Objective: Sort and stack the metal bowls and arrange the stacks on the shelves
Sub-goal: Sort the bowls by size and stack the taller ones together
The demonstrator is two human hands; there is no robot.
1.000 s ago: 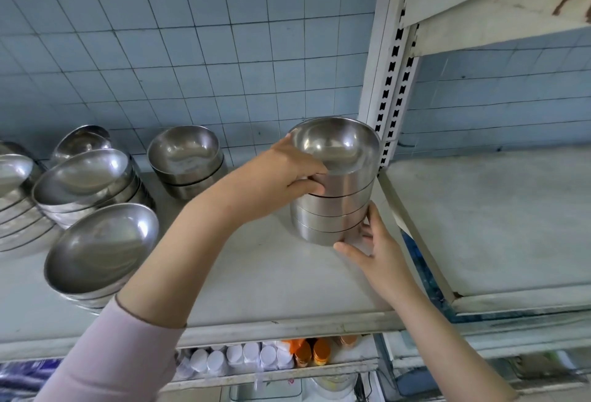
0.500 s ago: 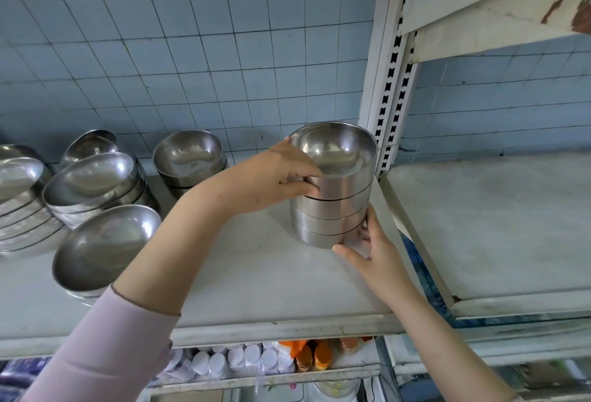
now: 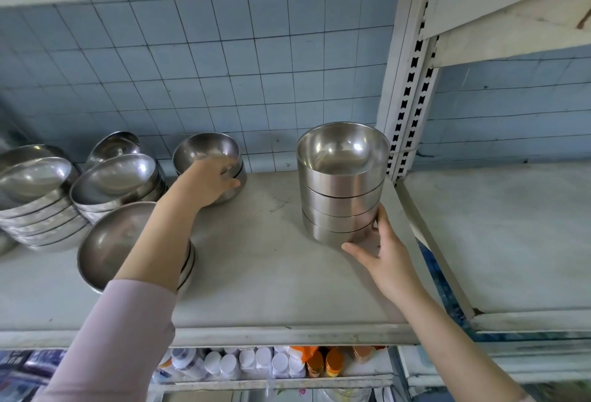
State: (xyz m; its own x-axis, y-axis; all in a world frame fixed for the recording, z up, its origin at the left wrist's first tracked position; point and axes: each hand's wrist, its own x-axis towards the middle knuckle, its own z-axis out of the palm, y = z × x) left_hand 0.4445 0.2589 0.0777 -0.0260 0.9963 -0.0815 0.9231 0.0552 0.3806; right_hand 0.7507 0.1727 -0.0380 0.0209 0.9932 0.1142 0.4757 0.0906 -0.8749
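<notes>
A stack of several straight-sided metal bowls (image 3: 342,187) stands at the right end of the grey shelf (image 3: 262,273), beside the upright post. My right hand (image 3: 380,254) touches the stack's lowest bowls with thumb and fingers spread. A short stack of round metal bowls (image 3: 208,152) sits at the back of the shelf, and my left hand (image 3: 208,184) grips its front side. Further stacks of wider metal bowls (image 3: 108,184) lie on the left, and a low stack of shallow bowls (image 3: 112,241) is partly hidden under my left forearm.
A slotted white upright post (image 3: 406,88) divides this shelf from a bare grey shelf (image 3: 511,235) on the right. Blue tiles (image 3: 224,81) back both. White-capped and orange bottles (image 3: 271,363) stand on the lower shelf.
My left hand let go of the top of the right stack and moved left to the round bowls at the back. My right hand stays at the stack's base.
</notes>
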